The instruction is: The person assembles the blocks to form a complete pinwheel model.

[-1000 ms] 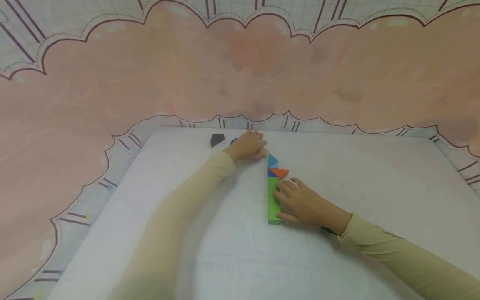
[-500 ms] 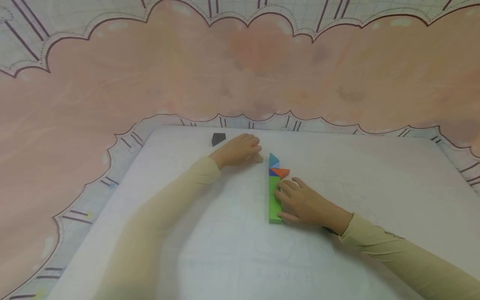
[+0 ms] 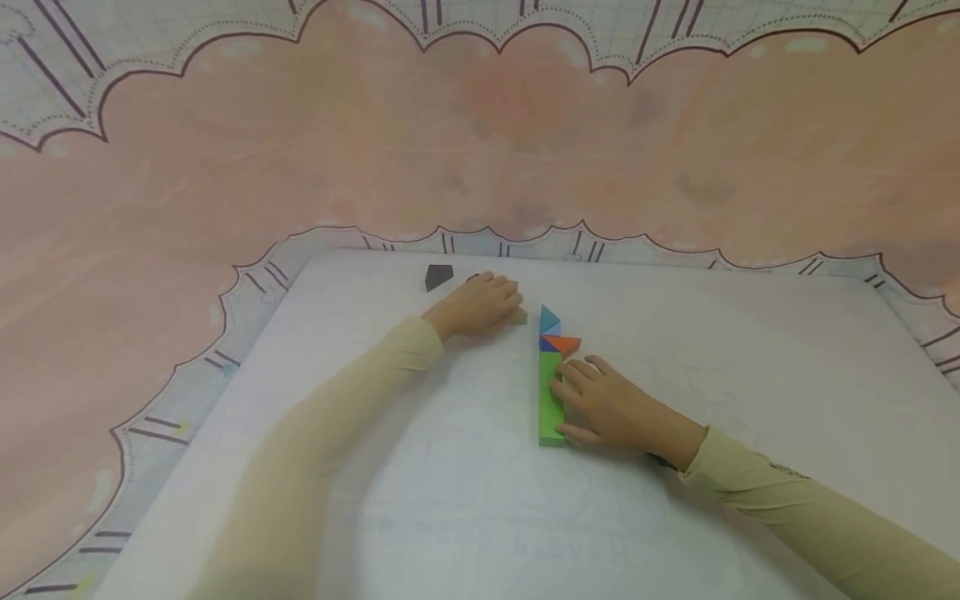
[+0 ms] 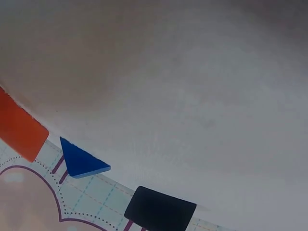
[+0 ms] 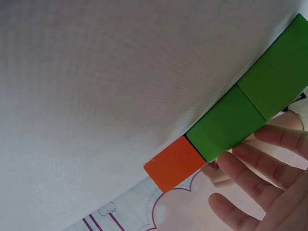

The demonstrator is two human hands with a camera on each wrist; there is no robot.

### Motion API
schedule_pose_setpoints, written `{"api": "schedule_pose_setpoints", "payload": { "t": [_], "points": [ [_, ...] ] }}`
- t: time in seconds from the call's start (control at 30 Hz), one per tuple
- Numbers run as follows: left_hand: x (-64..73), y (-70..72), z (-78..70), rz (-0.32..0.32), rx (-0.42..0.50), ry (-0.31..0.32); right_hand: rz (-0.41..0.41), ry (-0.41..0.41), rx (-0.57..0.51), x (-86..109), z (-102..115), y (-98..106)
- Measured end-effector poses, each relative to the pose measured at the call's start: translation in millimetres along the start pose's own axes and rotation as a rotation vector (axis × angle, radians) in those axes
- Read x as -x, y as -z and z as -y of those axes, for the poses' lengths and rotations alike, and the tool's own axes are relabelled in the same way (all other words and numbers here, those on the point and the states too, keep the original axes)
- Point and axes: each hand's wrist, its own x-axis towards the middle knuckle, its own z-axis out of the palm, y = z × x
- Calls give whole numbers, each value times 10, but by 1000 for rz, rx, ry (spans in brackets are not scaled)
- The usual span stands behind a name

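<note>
- Right hand (image 3: 611, 404): fingers (image 5: 250, 180) loosely spread, touching the green blocks (image 3: 550, 418).
- Left hand (image 3: 476, 305) at the tan piece (image 3: 517, 317); I can't tell its grip.
- Past green, an orange triangle (image 3: 566, 342) and teal triangle (image 3: 548, 320).
- I'd call this row-building on the bench (image 3: 450, 467); next wants green steady, tan aligned.

The left grip (image 3: 474, 304) reaches beyond the right grip (image 3: 606, 408), fingers (image 5: 248, 178) spread.

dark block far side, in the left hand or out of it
Out: in the head view, the dark block lies on the white table, apart from the left hand.
</note>
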Motion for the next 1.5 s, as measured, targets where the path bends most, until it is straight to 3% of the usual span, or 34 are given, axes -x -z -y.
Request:
{"api": "schedule_pose_setpoints", "payload": {
  "t": [0.33, 0.6, 0.73, 0.93, 1.27, 1.5],
  "points": [
    [16, -23, 0, -11, -7, -62, -12, 11, -12, -1, 6, 21],
    [-65, -50, -66, 2, 55, -61, -19, 4, 0, 5, -9, -1],
    [-80, 2, -133, 13, 75, -63, -29, 9, 5, 6, -14, -3],
    [-88, 56, -205, 29, 55, -58, -57, 25, -3, 7, -18, -2],
    [-119, 18, -220, 49, 49, -40, -35, 15, 2, 10, -9, -14],
    [-142, -6, -218, 26, -9, -42, -21, 3, -10, 3, -2, -14]
  ]
}}
